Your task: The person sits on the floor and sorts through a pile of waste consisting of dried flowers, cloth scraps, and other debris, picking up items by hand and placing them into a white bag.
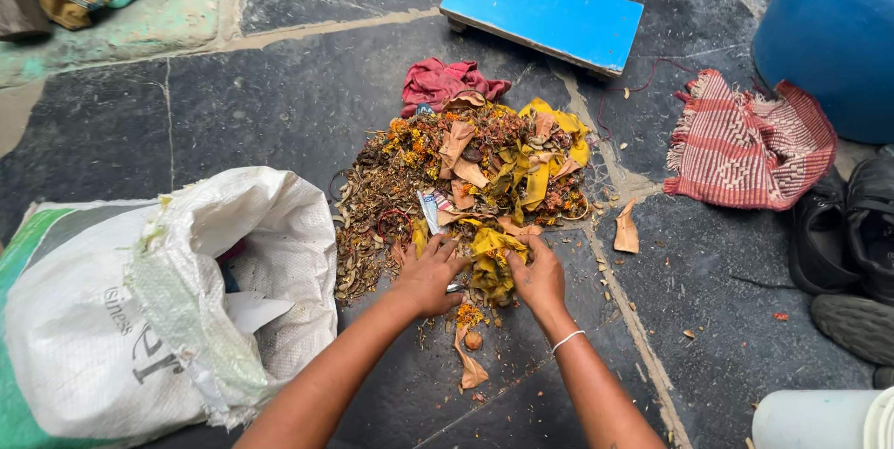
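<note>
A heap of dried flower waste (466, 174) lies on the dark stone floor, mixed with orange petals, brown scraps and yellow cloth strips. Both my hands work at its near edge. My left hand (426, 274) rests fingers-down on the debris beside a crumpled yellow cloth piece (491, 260). My right hand (537, 272), with a thin bangle on the wrist, grips that yellow cloth from the right. A few brown scraps (470, 367) lie on the floor just below my hands.
A white woven sack (158, 300) lies open at the left. A red cloth (447, 81) sits behind the heap, a low blue stool (545, 9) beyond it. At the right are a striped red cloth (745, 146), a blue drum (833, 34), black shoes (843, 225) and a white container (824, 419).
</note>
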